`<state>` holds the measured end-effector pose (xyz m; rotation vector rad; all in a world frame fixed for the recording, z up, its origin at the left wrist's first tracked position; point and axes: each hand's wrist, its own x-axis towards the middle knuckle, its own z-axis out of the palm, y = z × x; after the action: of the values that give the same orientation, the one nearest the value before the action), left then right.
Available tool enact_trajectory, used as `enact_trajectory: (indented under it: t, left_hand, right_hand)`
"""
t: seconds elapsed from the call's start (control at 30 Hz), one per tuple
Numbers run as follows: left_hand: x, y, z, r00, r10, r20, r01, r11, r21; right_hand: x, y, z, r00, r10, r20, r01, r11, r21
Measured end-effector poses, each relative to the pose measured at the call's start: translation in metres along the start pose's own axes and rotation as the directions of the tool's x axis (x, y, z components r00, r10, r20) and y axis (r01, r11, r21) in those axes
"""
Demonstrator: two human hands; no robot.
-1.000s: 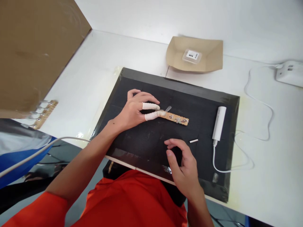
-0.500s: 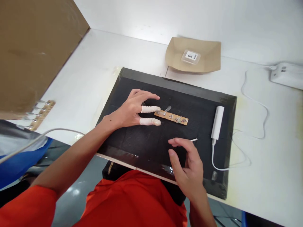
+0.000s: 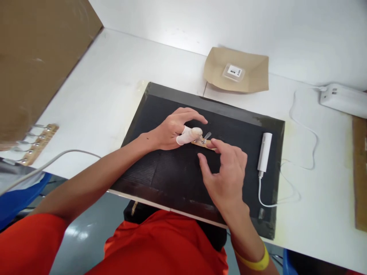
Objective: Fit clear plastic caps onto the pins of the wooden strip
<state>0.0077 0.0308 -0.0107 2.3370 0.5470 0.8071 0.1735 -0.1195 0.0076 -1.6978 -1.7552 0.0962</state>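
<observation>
A small tan strip (image 3: 204,143) with metal studs and a silver tab lies on the black mat (image 3: 160,110). My left hand (image 3: 174,130), with white finger cots on thumb and forefinger, pinches the strip's left end. My right hand (image 3: 226,172) lies over the strip's right half, forefinger stretched onto it, thumb apart, holding nothing that I can see. The strip's right end is hidden under that hand.
A white stick-shaped device (image 3: 264,152) with a cable lies on the mat's right side. A brown paper tray (image 3: 252,72) with a small clear packet stands behind. A white power strip (image 3: 344,100) is at right. Another studded strip (image 3: 37,143) and cardboard (image 3: 37,57) are at left.
My right hand moved up from the mat's front onto the strip, covering its right end and the small white piece. My left fingers closed from spread to a pinch on the strip.
</observation>
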Motion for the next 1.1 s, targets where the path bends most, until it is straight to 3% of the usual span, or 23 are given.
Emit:
enact_trajectory:
  t: [0.13, 0.37, 0.6, 0.87, 1.1]
  left_hand:
    - [0.000, -0.002, 0.006, 0.998, 0.020, -0.052, -0.026, 0.995, -0.101]
    - [0.000, -0.014, 0.012, 0.990, 0.087, -0.114, -0.103, 0.985, -0.141]
    - [0.000, -0.011, 0.014, 0.986, 0.024, -0.167, -0.061, 0.973, -0.221]
    - [-0.001, -0.013, 0.020, 0.985, -0.084, -0.154, 0.038, 0.960, -0.278]
    - [-0.003, -0.012, 0.016, 0.988, -0.087, -0.129, 0.036, 0.935, -0.354]
  right_hand:
    - [0.002, 0.003, 0.006, 1.000, 0.010, 0.026, -0.010, 1.000, 0.005]
    - [0.002, 0.004, 0.016, 0.995, -0.090, -0.047, 0.086, 0.993, -0.078]
    - [0.004, 0.003, 0.019, 0.988, -0.133, -0.081, 0.127, 0.989, -0.073]
    - [0.003, 0.001, 0.021, 0.991, -0.122, -0.055, 0.118, 0.991, -0.067]
    - [0.001, -0.001, 0.022, 0.994, -0.099, -0.037, 0.098, 0.994, -0.044]
